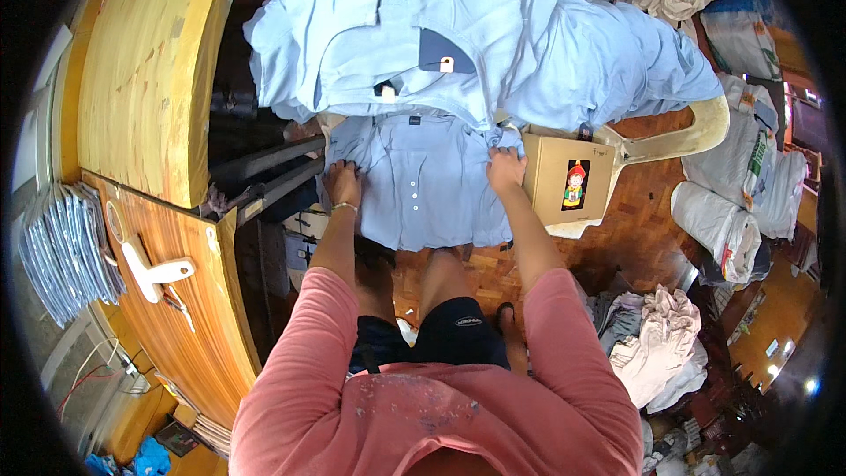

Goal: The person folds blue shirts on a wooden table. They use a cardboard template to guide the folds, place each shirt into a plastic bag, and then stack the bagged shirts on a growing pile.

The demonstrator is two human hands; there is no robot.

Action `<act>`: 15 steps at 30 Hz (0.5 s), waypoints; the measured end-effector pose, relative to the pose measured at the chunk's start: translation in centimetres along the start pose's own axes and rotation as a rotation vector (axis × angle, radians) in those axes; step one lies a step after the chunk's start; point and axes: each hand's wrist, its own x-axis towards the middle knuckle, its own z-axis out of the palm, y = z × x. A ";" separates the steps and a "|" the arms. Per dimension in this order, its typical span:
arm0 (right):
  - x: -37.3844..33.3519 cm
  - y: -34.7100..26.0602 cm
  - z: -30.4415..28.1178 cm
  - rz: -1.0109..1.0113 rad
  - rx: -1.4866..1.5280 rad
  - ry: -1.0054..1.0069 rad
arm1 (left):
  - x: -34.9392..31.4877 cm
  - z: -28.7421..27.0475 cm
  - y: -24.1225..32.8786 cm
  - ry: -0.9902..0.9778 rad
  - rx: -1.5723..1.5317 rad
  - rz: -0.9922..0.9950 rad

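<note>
A light blue shirt (419, 167) with a row of small white buttons and a dark neck label lies spread out in front of me. My left hand (344, 183) is closed on its left side edge, near the sleeve. On the opposite side, the curled fingers of my right hand (507, 167) grip the shirt at its sleeve edge. Just beyond it rises a large heap of light blue garments (564, 53), some with tags at the neck. The heap partly covers the shirt's top edge.
A brown cardboard box (551, 178) stands beside my right hand on a pale plastic chair (679, 141). Wooden cabinetry (172, 247) borders the left. Wrapped white bundles (718, 220) and a pile of beige and grey clothes (656, 335) lie on the parquet floor at right.
</note>
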 end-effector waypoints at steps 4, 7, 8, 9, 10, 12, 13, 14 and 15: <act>-2.6 -0.1 -6.2 -0.240 0.274 -0.017 | -1.8 0.4 -3.0 0.314 -0.304 -0.172; -7.2 1.7 -7.3 -0.265 0.499 0.173 | -4.5 -0.4 -3.8 0.358 -0.682 -0.335; -9.0 2.2 -7.7 -0.226 0.558 0.239 | -5.2 -0.4 -4.1 0.359 -0.750 -0.375; -10.8 2.6 -8.7 -0.187 0.613 0.310 | -6.1 -0.7 -4.4 0.430 -0.778 -0.331; -12.4 3.1 -9.2 -0.153 0.673 0.381 | -7.1 -0.9 -4.6 0.507 -0.801 -0.290; -15.3 3.6 -10.6 -0.029 0.845 0.247 | -8.8 -0.8 -6.2 0.754 -0.818 -0.031; -16.7 4.7 -10.3 0.047 0.928 0.189 | -9.7 -2.0 -5.8 0.668 -0.815 -0.028; -18.1 6.2 -9.2 0.054 1.030 0.102 | -11.2 -3.1 -5.7 0.583 -0.810 -0.026; -19.1 6.5 -9.7 0.129 1.141 0.053 | -12.4 -4.1 -5.8 0.510 -0.802 -0.029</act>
